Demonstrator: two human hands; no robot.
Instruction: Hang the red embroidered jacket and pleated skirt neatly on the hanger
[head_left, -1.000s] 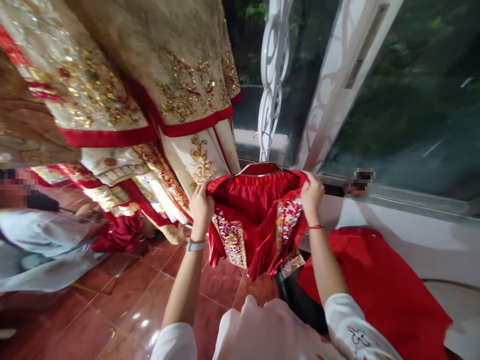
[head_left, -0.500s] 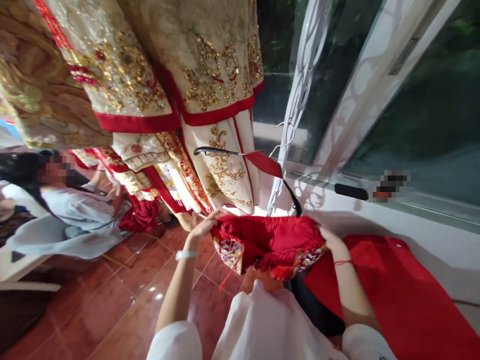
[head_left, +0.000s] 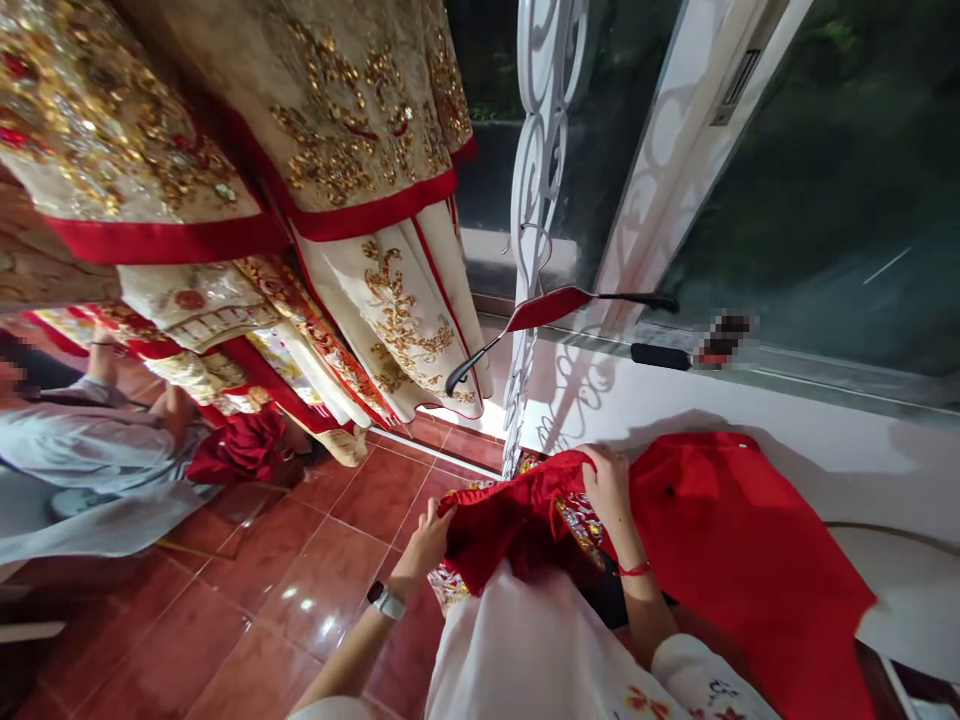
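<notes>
A red skirt with a gathered waistband and embroidered panels is stretched between my hands, close in front of my white top. My left hand is closed on the left end of the waistband. The fingers of my right hand grip the waistband's other end. Most of the skirt's lower part is folded or hidden behind my clothing. Above it, a clothes hanger with a red middle and black ends hangs from a white scrolled metal rack, apart from both hands.
Cream and gold embroidered garments with red trim hang at the left. Red cloth is draped at the right by the white wall. A seated person is at the far left. Red tiles cover the floor; a window stands behind.
Both hands have drawn the skirt nearer my body, and its waistband now slants up to the right. The hanger has turned on its hook. My view has shifted to the right.
</notes>
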